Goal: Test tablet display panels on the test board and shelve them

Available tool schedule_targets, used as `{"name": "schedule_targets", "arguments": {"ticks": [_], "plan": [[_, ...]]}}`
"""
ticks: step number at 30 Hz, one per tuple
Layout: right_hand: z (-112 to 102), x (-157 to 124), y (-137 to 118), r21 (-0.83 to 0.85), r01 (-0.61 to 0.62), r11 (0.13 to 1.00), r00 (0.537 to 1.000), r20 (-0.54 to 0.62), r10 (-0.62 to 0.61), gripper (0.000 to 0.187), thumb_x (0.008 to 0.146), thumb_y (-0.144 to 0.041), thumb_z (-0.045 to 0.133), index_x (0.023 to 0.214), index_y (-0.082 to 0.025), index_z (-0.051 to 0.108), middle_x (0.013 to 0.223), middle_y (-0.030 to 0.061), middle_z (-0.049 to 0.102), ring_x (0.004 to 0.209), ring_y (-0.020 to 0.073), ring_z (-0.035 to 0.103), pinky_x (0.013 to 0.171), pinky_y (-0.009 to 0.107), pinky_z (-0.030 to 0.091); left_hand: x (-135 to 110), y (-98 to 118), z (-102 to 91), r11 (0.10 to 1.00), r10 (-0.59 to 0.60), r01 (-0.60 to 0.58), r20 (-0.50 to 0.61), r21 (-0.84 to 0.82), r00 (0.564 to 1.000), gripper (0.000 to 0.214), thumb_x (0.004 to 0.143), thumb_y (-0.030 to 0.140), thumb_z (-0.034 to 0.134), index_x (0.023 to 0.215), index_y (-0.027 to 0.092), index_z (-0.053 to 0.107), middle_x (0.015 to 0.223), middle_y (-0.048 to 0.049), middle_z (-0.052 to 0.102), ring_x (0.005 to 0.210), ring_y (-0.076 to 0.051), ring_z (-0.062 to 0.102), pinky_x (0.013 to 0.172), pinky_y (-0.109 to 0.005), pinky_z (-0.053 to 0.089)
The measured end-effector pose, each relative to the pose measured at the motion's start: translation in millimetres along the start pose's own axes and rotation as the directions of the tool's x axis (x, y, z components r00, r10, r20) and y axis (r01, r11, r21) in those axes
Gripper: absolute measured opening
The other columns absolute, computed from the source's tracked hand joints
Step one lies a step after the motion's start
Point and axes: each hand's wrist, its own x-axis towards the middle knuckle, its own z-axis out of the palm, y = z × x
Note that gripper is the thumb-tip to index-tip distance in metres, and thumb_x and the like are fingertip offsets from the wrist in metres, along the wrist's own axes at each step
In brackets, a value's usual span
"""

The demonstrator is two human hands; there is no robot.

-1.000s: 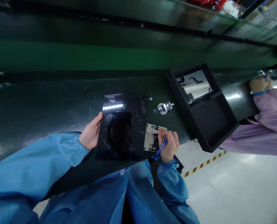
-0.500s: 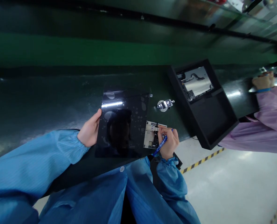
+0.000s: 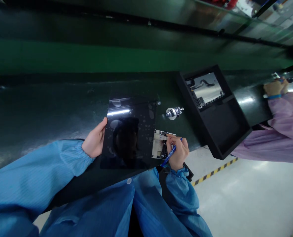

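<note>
A glossy black screen panel lies on the dark bench, bubble-like marks on its surface. My left hand grips its left edge, the thumb on top. Against the panel's right side is a pale board with black parts, partly covered by my fingers. My right hand has a blue pen tucked in it, pointing down and left. The fingertips of that hand meet the board's upper right part; anything small pinched there is too fine to make out.
A black tray with two compartments stands at the right, a silver-backed board in its upper one. Between tray and panel sits a shiny metal fixture. A co-worker's hands and pink sleeve are at far right.
The whole view has shifted slightly. Both hands keep their places on the panel and board, with almost no movement; the co-worker's hands have moved slightly.
</note>
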Motion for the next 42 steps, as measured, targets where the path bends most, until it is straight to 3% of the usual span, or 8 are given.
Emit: {"name": "schedule_targets", "arguments": {"ticks": [23, 31, 37, 42], "plan": [[1.6, -0.5, 1.1, -0.001, -0.004, 1.000, 1.000, -0.013, 0.004, 0.024, 0.089, -0.008, 0.060, 0.072, -0.024, 0.051, 0.087, 0.0000, 0.077, 0.072, 0.0169, 0.058, 0.063, 0.029, 0.049, 4.2, -0.7, -5.4, 0.999, 0.009, -0.013, 0.089, 0.037, 0.996, 0.048, 0.102, 0.037, 0.033, 0.130, 0.017, 0.065, 0.098, -0.0127, 0.078, 0.084, -0.029, 0.077, 0.083, -0.040, 0.062], [1.6, -1.6, 2.6, 0.005, -0.002, 1.000, 1.000, -0.013, 0.002, 0.023, 0.089, -0.009, 0.060, 0.073, -0.024, 0.052, 0.085, 0.0007, 0.075, 0.073, 0.0168, 0.059, 0.063, 0.029, 0.049, -1.8, 2.5, 2.1, 0.999, -0.033, 0.033, 0.001, 0.002, 0.999, 0.049, 0.104, 0.036, 0.029, 0.129, 0.015, 0.065, 0.090, -0.0106, 0.079, 0.086, -0.028, 0.076, 0.080, -0.038, 0.062], [1.4, -0.5, 1.8, -0.016, -0.002, 1.000, 1.000, -0.009, 0.002, 0.024, 0.089, -0.009, 0.059, 0.072, -0.024, 0.052, 0.086, 0.0002, 0.076, 0.071, 0.0169, 0.058, 0.062, 0.029, 0.049, -2.6, 3.5, 2.3, 0.999, -0.044, 0.044, -0.004, 0.011, 0.999, 0.051, 0.104, 0.034, 0.024, 0.131, 0.016, 0.064, 0.088, -0.0102, 0.079, 0.080, -0.026, 0.077, 0.077, -0.038, 0.063], [0.3, 0.7, 0.1, -0.003, -0.001, 1.000, 1.000, -0.009, 0.001, 0.025, 0.089, -0.008, 0.060, 0.072, -0.024, 0.051, 0.087, -0.0003, 0.076, 0.072, 0.0169, 0.058, 0.063, 0.029, 0.049, -0.3, 1.4, 0.2, 1.000, -0.005, 0.005, 0.008, 0.026, 1.000, 0.047, 0.103, 0.036, 0.032, 0.134, 0.016, 0.062, 0.095, -0.0118, 0.079, 0.084, -0.028, 0.077, 0.080, -0.037, 0.062]]}}
